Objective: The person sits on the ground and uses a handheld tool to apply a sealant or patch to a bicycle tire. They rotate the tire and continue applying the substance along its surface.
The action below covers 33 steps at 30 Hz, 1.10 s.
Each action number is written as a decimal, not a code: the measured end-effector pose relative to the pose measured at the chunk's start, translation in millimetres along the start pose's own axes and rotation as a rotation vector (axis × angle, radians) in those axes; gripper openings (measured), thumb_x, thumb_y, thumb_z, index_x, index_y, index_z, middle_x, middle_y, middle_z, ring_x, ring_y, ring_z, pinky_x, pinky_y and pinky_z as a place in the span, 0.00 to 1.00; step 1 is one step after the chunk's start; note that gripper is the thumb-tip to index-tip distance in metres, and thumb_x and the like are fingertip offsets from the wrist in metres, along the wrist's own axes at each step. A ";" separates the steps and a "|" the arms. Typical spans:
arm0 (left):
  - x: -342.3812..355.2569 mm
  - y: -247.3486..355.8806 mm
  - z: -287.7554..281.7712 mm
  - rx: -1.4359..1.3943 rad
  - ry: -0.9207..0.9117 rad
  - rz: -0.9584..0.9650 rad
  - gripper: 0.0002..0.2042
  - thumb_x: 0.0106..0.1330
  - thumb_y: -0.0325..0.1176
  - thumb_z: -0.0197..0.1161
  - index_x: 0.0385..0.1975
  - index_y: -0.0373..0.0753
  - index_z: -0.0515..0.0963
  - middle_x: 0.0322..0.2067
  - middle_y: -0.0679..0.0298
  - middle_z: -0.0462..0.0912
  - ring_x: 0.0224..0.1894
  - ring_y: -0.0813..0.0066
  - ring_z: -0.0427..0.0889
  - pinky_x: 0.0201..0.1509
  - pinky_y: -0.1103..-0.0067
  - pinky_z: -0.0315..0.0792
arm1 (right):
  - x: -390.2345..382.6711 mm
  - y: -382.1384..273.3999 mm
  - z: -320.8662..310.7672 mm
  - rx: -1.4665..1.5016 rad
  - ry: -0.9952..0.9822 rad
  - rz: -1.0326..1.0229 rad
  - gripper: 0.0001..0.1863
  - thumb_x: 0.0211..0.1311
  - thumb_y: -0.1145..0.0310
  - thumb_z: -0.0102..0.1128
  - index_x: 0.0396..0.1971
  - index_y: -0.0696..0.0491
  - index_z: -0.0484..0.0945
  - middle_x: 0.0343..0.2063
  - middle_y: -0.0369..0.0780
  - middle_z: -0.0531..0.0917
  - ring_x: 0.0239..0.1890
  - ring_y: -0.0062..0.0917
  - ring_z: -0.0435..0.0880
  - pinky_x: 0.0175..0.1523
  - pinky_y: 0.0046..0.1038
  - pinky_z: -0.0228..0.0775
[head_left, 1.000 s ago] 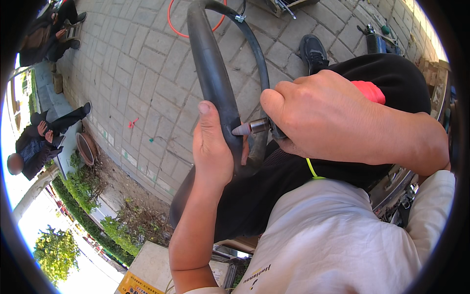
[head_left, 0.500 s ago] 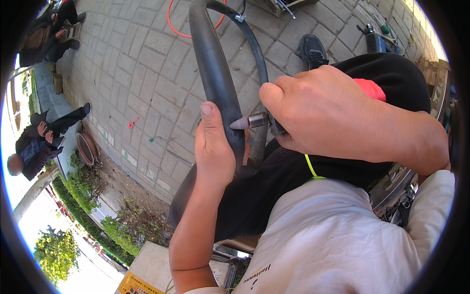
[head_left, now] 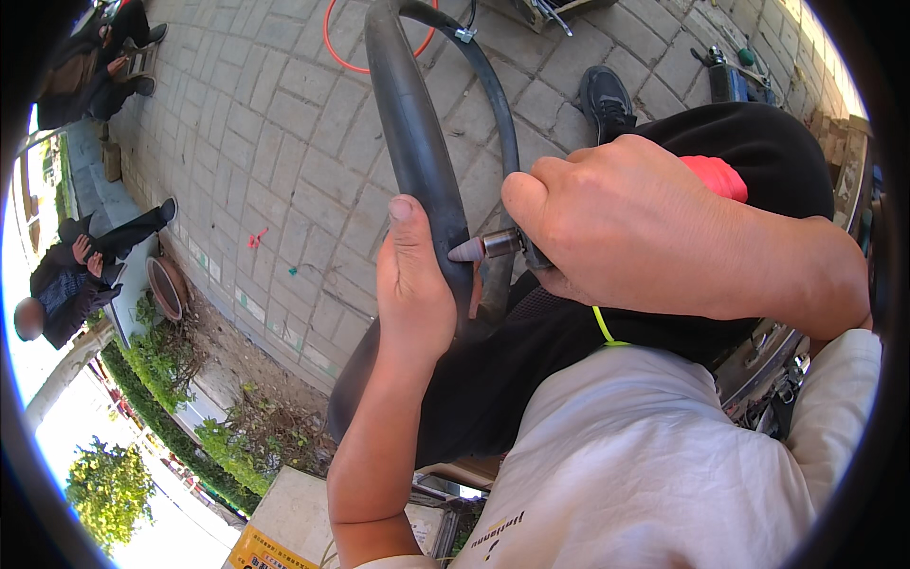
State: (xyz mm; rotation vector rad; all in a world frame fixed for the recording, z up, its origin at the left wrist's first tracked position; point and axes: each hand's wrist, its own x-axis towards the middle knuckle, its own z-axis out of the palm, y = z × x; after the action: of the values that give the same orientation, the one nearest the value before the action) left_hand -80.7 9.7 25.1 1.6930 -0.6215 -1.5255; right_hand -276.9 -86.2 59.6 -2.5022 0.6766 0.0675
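Observation:
A black rubber inner tube (head_left: 409,119) loops up from my lap, its near stretch puffed out. My left hand (head_left: 415,280) wraps round that stretch, thumb along the near side and a fingertip showing beyond it. In my right fist (head_left: 607,218) is a rotary grinder (head_left: 502,243); only its metal chuck shows, the body being hidden by the hand. Its pale cone-shaped grinding stone (head_left: 466,250) touches the tube just beside my left thumb. The tube's thinner part, carrying a metal valve fitting (head_left: 464,35), bends down behind the stone.
A red hose (head_left: 329,40) curls on the paving behind the tube. A blue tool (head_left: 728,82) stands at the far right, past my shoe (head_left: 607,100). Two people sit off to the left. A carton (head_left: 284,512) lies by my left elbow.
My right hand has shifted slightly, and the stone's tip has moved a little down and right on the tube. My left hand and the tube stay put.

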 end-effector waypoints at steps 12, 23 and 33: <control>0.9 -1.8 -1.4 -0.001 -0.015 0.016 0.34 0.82 0.66 0.41 0.36 0.34 0.74 0.17 0.60 0.72 0.12 0.73 0.67 0.15 0.76 0.64 | 1.3 1.8 -1.0 -0.043 -0.010 0.015 0.20 0.50 0.65 0.77 0.31 0.57 0.72 0.25 0.43 0.82 0.29 0.38 0.88 0.33 0.33 0.81; -0.2 -0.3 -0.2 0.036 0.021 0.013 0.34 0.82 0.65 0.40 0.35 0.34 0.73 0.16 0.60 0.72 0.11 0.73 0.68 0.15 0.76 0.64 | 0.3 -0.1 0.1 -0.004 -0.012 -0.017 0.20 0.50 0.64 0.77 0.31 0.57 0.72 0.25 0.43 0.82 0.29 0.38 0.88 0.33 0.33 0.81; 0.6 -1.8 1.9 0.088 0.079 0.043 0.35 0.82 0.66 0.39 0.34 0.35 0.73 0.16 0.62 0.71 0.12 0.75 0.69 0.16 0.77 0.64 | 0.3 -0.1 1.1 -0.011 0.001 -0.012 0.19 0.51 0.65 0.76 0.30 0.57 0.72 0.24 0.43 0.81 0.28 0.38 0.88 0.32 0.34 0.80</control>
State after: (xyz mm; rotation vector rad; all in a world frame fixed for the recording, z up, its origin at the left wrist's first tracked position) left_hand -82.7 9.9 23.3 1.7853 -0.6877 -1.4119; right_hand -276.5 -85.7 58.6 -2.5170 0.6638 0.0659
